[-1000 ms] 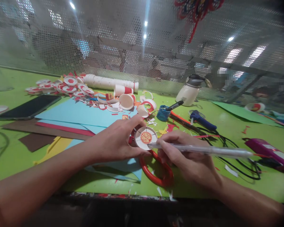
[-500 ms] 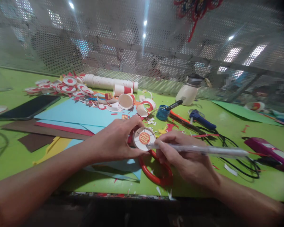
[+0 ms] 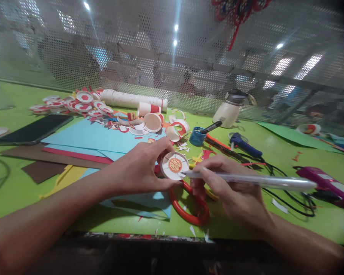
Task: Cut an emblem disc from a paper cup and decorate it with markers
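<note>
Between the thumb and fingers of my left hand [image 3: 140,166] is a cut-off paper cup bottom [image 3: 174,165]. Its round white face points toward me, with an orange-and-gold emblem in the middle and thin dark lines running to the rim. My right hand [image 3: 232,187] is closed round a clear-barrelled pen [image 3: 275,181]. The pen's tip is at the lower right of the white face; whether it touches, I cannot tell. Below the hands lie scissors with red handles [image 3: 189,217]. A yellow handle-like piece [image 3: 211,194] shows partly behind my right hand.
Light blue paper sheets [image 3: 88,137] and a phone [image 3: 36,129] lie left. Behind are decorated cup bottoms [image 3: 84,97], stacked paper cups [image 3: 129,100] and cut cups [image 3: 153,123]. A blue paint pot [image 3: 197,136], a bottle [image 3: 227,112], a blue glue gun [image 3: 245,146] and a purple device [image 3: 326,183] stand right.
My right hand and the pen have shifted slightly right, and the pen tip has moved a little toward the rim. The cup bottom has risen slightly in my left hand.
</note>
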Demonstrator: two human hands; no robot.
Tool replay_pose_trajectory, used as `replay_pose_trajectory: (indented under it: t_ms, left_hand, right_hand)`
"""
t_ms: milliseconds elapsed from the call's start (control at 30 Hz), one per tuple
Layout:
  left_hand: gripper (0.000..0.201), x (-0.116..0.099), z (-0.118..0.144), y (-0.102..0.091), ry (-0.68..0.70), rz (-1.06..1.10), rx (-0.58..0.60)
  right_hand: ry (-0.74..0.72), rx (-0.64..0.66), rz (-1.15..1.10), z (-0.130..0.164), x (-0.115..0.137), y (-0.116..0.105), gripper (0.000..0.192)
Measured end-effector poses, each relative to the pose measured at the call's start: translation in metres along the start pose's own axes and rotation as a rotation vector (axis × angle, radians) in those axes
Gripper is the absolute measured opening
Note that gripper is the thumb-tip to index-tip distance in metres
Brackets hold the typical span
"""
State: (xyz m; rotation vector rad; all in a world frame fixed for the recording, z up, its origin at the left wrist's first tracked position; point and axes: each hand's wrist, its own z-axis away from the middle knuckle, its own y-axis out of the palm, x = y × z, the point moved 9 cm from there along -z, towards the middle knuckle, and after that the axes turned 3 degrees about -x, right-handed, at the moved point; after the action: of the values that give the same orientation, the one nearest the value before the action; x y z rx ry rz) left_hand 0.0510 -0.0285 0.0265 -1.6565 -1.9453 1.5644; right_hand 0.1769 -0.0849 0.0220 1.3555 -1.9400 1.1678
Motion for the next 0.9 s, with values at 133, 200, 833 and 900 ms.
replay_pose_trajectory:
  t_ms: [133, 200, 833, 900]
  left_hand:
    - [0.034, -0.0015, 0.001, 0.0001, 0.005, 0.021, 0.022]
    - [0.035, -0.0015, 0.0016, -0.0001, -0.002, 0.032, 0.03]
    - [0.034, -0.001, 0.001, -0.0004, -0.008, -0.006, 0.02]
    - [0.035, -0.0009, 0.0019, 0.0006, -0.012, 0.003, 0.036]
  right_hand:
    - [-0.064, 0.016, 0.066, -0.0003, 0.0066, 0.0008, 0.012]
    - [-0.079, 0.031, 0.09, -0.0006, 0.0082, 0.0027, 0.012]
    - [-0.047, 0.039, 0.117, 0.0027, 0.0016, 0.0062, 0.013]
    - [-0.044, 0.043, 0.123, 0.0026, 0.0013, 0.0065, 0.014]
